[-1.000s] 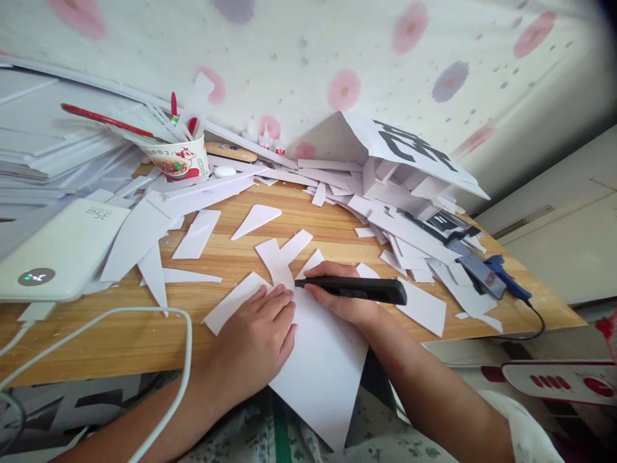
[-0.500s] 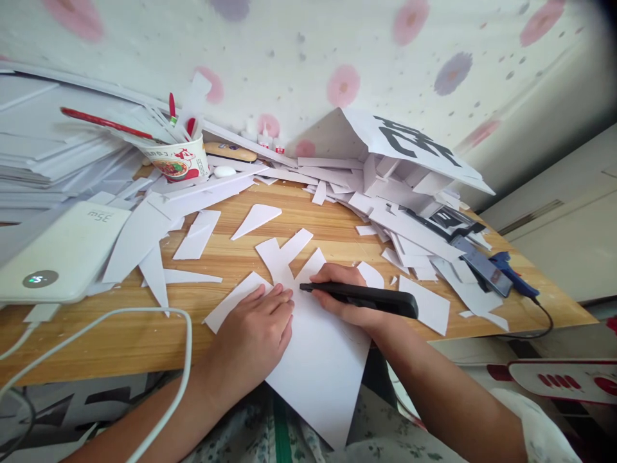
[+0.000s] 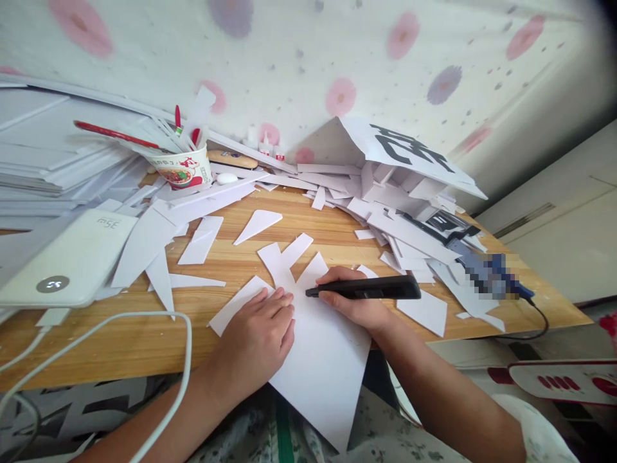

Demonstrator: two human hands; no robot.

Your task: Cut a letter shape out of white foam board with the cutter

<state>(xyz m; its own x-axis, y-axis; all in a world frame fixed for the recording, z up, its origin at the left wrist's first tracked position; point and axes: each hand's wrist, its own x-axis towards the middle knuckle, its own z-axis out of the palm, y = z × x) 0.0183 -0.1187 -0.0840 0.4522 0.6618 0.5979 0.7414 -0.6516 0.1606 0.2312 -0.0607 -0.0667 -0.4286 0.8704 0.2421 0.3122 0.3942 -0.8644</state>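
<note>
A white foam board sheet (image 3: 322,360) lies at the table's front edge, with one corner hanging over it. My left hand (image 3: 263,331) rests flat on its left side, fingers extended and close together. In my right hand (image 3: 354,302) is a black utility knife (image 3: 371,287), gripped by its front part and pointing left. The knife's tip is just right of my left fingertips, over the sheet's upper part; whether the blade touches the board I cannot tell. Beyond the fingertips lies a white V-shaped piece (image 3: 279,260).
White offcuts (image 3: 258,225) are scattered across the wooden table (image 3: 231,251). At left are a power bank (image 3: 72,257) with a looping white cable (image 3: 186,360) and a paper cup (image 3: 186,170) of tools. A white model (image 3: 395,173) and a blue-handled tool with a cord (image 3: 506,273) occupy the right.
The knife tip has shifted slightly right, and its handle lies a little more level. My left hand stays pressed on the sheet. The whole view has tilted slightly upward.
</note>
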